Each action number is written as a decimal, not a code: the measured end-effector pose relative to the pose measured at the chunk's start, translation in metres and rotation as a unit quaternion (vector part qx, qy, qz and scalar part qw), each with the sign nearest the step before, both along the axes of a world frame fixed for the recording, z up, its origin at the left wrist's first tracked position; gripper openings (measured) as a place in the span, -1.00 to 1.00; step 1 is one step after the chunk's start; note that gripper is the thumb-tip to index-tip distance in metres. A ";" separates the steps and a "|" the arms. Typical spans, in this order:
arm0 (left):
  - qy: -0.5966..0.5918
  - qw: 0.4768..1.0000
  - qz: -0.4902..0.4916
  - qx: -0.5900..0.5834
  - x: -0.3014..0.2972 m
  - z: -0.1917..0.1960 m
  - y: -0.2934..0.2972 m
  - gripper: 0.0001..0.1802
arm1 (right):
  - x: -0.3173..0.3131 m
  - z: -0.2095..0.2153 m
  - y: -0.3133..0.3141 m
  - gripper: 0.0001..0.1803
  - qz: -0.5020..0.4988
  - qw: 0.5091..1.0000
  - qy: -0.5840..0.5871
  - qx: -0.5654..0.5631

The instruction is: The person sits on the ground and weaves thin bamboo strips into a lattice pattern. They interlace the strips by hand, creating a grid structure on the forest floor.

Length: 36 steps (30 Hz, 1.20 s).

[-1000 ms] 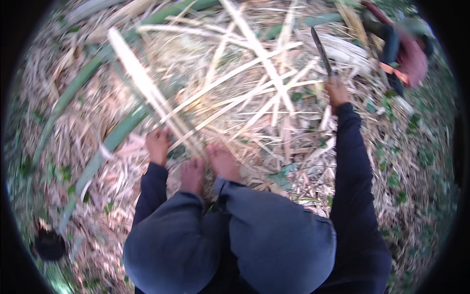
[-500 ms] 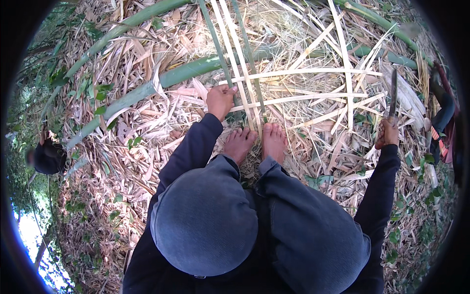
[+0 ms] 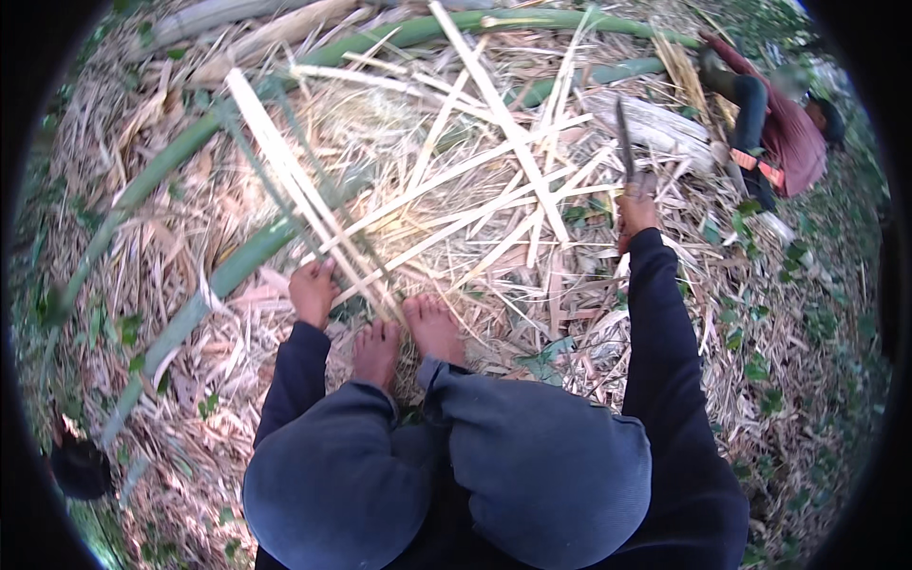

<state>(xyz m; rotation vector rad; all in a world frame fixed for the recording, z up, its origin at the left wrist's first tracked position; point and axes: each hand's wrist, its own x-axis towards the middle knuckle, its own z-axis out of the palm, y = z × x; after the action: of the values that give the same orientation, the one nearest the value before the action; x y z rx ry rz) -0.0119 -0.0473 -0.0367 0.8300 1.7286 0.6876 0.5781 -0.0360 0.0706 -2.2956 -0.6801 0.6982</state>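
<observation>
My left hand (image 3: pixel 313 293) is low over the ground just left of my bare feet, fingers closed on the near end of a green bamboo strip (image 3: pixel 261 173). Pale split bamboo strips (image 3: pixel 277 157) lie alongside it, crossed by other pale strips (image 3: pixel 475 209) that form a loose open lattice. The near ends of the lengthwise strips reach my toes (image 3: pixel 432 309). Out to the right, my right hand (image 3: pixel 636 207) grips a machete (image 3: pixel 623 138) by its handle, its dark blade pointing away from me, apart from the strips.
Thick green bamboo poles (image 3: pixel 252 261) curve across the ground beyond and left of the strips. A weathered log (image 3: pixel 655 128) lies past the machete. Another person (image 3: pixel 793 142) is at the far right; a dark-clad figure (image 3: pixel 81 467) shows at the left rim. Dry leaves cover the ground.
The view has swung to the right, so the lattice and my feet appear farther left and the person at right shows more fully. My left hand stays at the strip; my right keeps the machete.
</observation>
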 end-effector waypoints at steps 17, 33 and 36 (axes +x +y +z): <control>-0.006 1.000 0.007 -0.028 -0.003 0.019 0.006 -0.76 | 0.009 -0.007 -0.003 -0.71 0.060 0.997 0.023 -0.033; -0.007 1.000 -0.004 0.002 0.003 0.017 0.002 -0.73 | 0.010 0.004 -0.016 -0.77 0.095 0.995 -0.031 -0.019; -0.020 1.000 0.012 -0.008 0.001 0.012 0.005 -0.73 | 0.010 -0.003 -0.013 -0.64 0.089 0.995 -0.031 -0.012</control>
<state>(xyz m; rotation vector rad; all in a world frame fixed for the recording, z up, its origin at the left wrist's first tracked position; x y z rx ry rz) -0.0111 -0.0424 -0.0243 0.7797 1.7080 0.7017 0.5885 -0.0495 0.0675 -2.3063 -0.9183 0.7214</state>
